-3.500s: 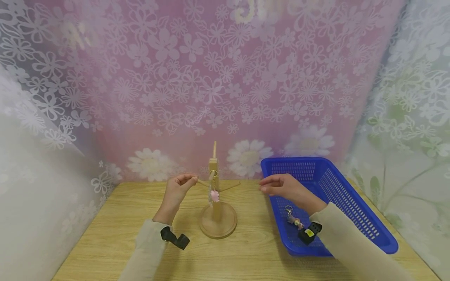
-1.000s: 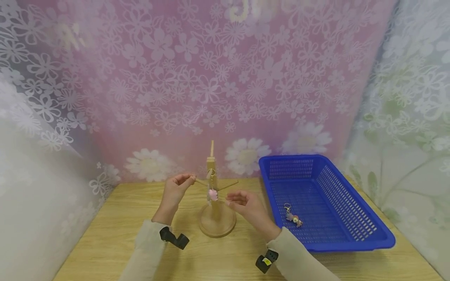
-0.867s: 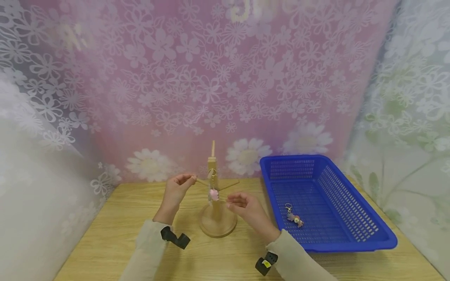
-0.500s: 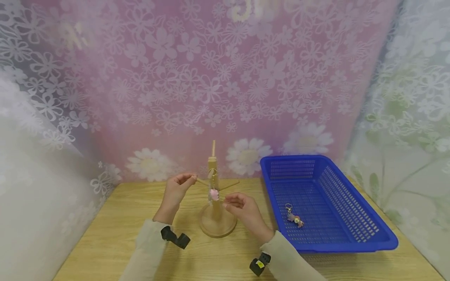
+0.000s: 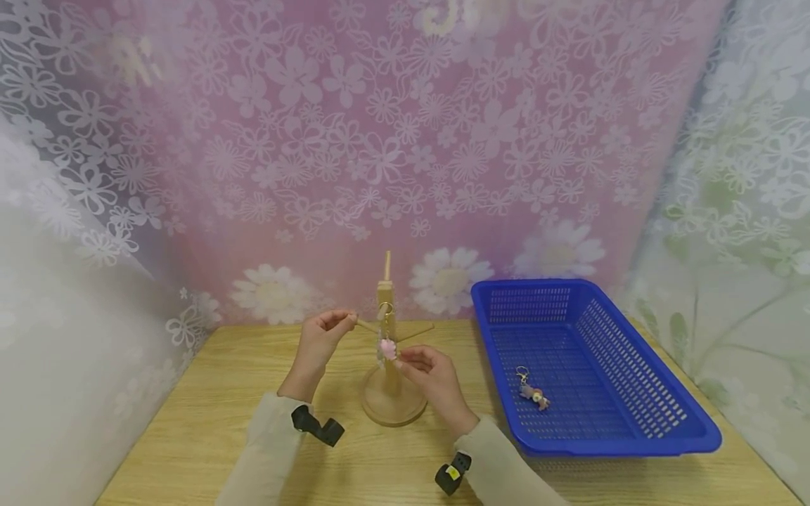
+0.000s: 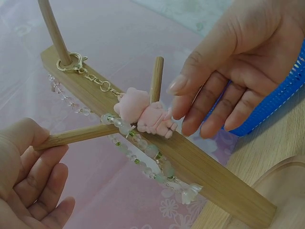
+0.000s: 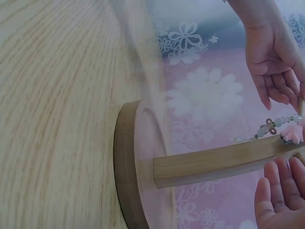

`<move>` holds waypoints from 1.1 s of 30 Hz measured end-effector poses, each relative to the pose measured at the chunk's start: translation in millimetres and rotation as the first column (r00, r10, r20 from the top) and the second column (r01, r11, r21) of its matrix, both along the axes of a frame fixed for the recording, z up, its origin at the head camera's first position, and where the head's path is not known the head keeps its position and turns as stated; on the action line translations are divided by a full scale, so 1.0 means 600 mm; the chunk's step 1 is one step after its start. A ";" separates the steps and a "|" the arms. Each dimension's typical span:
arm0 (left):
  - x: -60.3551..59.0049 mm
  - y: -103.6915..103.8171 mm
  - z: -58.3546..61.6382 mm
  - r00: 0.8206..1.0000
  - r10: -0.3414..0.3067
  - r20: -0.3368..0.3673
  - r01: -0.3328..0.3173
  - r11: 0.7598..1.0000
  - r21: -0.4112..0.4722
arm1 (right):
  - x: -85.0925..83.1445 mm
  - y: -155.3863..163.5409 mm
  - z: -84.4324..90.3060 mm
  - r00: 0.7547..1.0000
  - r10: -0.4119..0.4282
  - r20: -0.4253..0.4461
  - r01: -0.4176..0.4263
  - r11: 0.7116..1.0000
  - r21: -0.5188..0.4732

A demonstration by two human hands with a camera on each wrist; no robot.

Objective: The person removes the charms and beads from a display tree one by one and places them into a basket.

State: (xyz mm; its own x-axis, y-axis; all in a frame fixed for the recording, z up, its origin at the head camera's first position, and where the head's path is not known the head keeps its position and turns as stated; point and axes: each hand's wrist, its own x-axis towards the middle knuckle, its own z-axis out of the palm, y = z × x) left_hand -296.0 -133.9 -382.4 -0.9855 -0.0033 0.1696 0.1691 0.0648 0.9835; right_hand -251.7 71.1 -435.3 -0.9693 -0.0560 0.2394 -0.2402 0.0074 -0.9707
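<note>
1. My left hand (image 5: 319, 341) pinches the tip of the left-pointing peg (image 6: 78, 135) of the wooden stand (image 5: 391, 379), thumb and fingers curled round it. Wrist bent up, forearm in from the near left.
2. My right hand (image 5: 427, 372) is at the pink charm (image 6: 143, 116) of the keychain hanging on the stand. Fingers loosely spread and a little bent, tips at or just beside the charm. The left wrist view shows no closed pinch yet, so it has hold of nothing. Forearm comes in from the near right, palm turned toward the post.
3. The keychain hangs from a gold clasp (image 6: 72, 63) looped on a peg near the top of the post. Its bead strand (image 6: 143, 148) drapes along the post, with the pink charm in front.
4. Step in hand, as I judge it: steadying the stand with my left while my right reaches for the hung keychain.
5. Next move calls for a fingertip pinch on the charm or chain, left keeping the stand from tipping. The clasp has to run along the peg to its free end.
6. Outward: blue basket (image 5: 639, 422) just right of the stand, a second keychain (image 5: 533, 392) lying on its floor. All on a wooden table (image 5: 190, 436).
</note>
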 end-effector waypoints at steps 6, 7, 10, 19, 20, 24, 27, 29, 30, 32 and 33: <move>-0.012 -0.003 -0.016 1.000 -0.001 -0.028 0.001 1.000 0.006 | -0.010 -0.010 -0.012 0.999 -0.025 -0.044 0.024 1.000 -0.020; -0.012 -0.003 -0.017 1.000 -0.001 -0.031 0.001 1.000 0.003 | -0.010 -0.012 -0.012 0.998 -0.030 -0.052 0.029 0.999 -0.022; -0.012 -0.003 -0.018 0.999 0.002 -0.037 -0.002 1.000 -0.002 | -0.012 -0.017 -0.013 0.997 -0.047 -0.068 0.047 0.999 -0.014; -0.009 -0.002 -0.015 1.000 0.009 -0.027 -0.008 1.000 0.008 | 0.003 -0.029 0.023 0.995 -0.091 -0.040 0.090 0.996 -0.022; -0.009 -0.002 -0.015 1.000 0.009 -0.028 -0.009 1.000 0.008 | 0.007 -0.030 0.029 0.994 -0.098 -0.041 0.097 0.995 -0.015; -0.008 -0.002 -0.014 0.999 0.009 -0.032 -0.009 1.000 0.007 | 0.015 -0.034 0.041 0.991 -0.127 -0.041 0.127 0.992 0.004; -0.008 -0.001 -0.014 0.999 0.009 -0.035 -0.009 1.000 0.001 | 0.015 -0.037 0.043 0.989 -0.137 -0.053 0.138 0.990 0.004; -0.008 -0.001 -0.013 0.999 0.013 -0.038 -0.013 1.000 -0.005 | 0.015 -0.039 0.042 0.988 -0.144 -0.054 0.145 0.989 0.003; -0.008 -0.001 -0.013 0.999 0.015 -0.040 -0.015 1.000 -0.004 | 0.015 -0.040 0.041 0.987 -0.148 -0.053 0.149 0.989 0.000; -0.008 0.000 -0.013 0.999 0.017 -0.043 -0.017 1.000 -0.001 | 0.015 -0.042 0.039 0.986 -0.156 -0.057 0.156 0.988 -0.005; -0.008 0.000 -0.013 0.999 0.017 -0.045 -0.017 1.000 -0.003 | 0.016 -0.043 0.038 0.986 -0.159 -0.059 0.158 0.987 -0.013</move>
State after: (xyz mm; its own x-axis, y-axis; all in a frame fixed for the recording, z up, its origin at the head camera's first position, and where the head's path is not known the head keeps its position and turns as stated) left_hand -300.6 -133.9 -390.0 -0.9767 -0.0195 0.2139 0.2120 0.0714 0.9747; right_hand -242.2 45.4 -412.5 -0.9499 0.0994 0.2965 -0.2936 0.0424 -0.9550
